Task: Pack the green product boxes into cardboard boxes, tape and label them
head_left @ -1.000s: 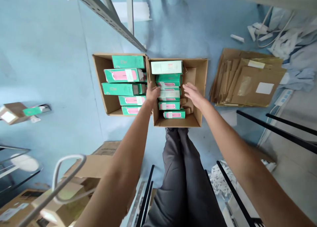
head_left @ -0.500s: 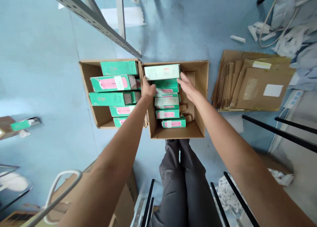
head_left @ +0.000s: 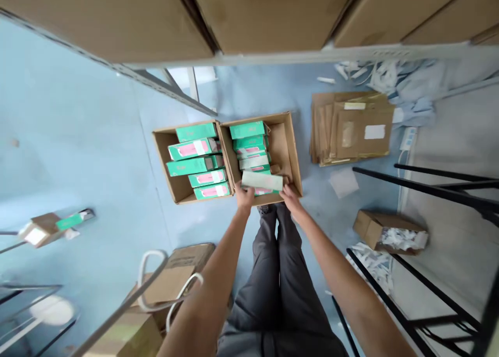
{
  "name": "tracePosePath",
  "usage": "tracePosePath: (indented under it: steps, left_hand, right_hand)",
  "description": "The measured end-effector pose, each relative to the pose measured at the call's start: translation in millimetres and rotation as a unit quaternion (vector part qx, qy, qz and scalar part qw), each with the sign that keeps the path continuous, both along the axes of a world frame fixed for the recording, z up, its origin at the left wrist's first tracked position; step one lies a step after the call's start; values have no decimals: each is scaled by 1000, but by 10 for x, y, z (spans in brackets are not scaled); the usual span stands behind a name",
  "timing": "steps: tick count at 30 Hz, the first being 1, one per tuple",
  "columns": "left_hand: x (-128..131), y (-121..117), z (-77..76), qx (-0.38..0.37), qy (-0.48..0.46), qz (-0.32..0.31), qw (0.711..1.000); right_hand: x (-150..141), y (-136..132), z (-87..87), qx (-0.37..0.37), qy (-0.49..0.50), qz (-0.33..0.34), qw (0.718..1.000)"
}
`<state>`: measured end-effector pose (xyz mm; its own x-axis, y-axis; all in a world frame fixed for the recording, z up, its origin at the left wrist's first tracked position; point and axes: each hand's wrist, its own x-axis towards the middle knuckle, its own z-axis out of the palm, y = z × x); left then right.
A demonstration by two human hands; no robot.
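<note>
Two open cardboard cartons stand side by side on the blue floor, the left carton [head_left: 162, 154] and the right carton [head_left: 290, 144], each with several green and pink product boxes [head_left: 249, 139]. Both my hands hold one pale white-green box [head_left: 262, 181] by its ends above the near edge of the right carton. My left hand [head_left: 244, 196] grips its left end, my right hand [head_left: 289, 195] its right end. My grey trouser legs [head_left: 278, 274] are below.
A shelf loaded with big cardboard cartons [head_left: 268, 14] hangs overhead. A stack of flat brown envelopes [head_left: 353, 128] lies right of the cartons. A small box of paper scraps [head_left: 390, 232], black metal rails [head_left: 429, 190] and more cartons [head_left: 171, 279] crowd the floor.
The pale box was at the far end of the right carton between my hands; now it is lifted and held at the near edge. The camera has risen and tilted, showing the shelf overhead.
</note>
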<state>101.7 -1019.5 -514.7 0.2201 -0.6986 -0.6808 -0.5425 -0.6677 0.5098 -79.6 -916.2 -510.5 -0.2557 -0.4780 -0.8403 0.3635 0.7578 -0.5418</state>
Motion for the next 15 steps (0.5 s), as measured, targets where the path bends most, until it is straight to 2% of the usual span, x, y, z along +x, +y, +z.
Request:
tracePosePath:
  steps: [3,5,10,15]
  left_hand:
    - [65,423,644,54,-25,-80,995]
    - [86,633,1030,32,-25,-126,991]
    - [7,965,1876,14,14,-202,979]
    - [-254,1275,2663,-11,104,-260,960]
  right_hand:
    - [161,652,616,77,-29,-99,992]
    - [222,980,1008,91,-18,-143,985]
    - [201,1541,1910,38,22,-239,970]
    - [127,2112,2703,-10,94,-309,946]
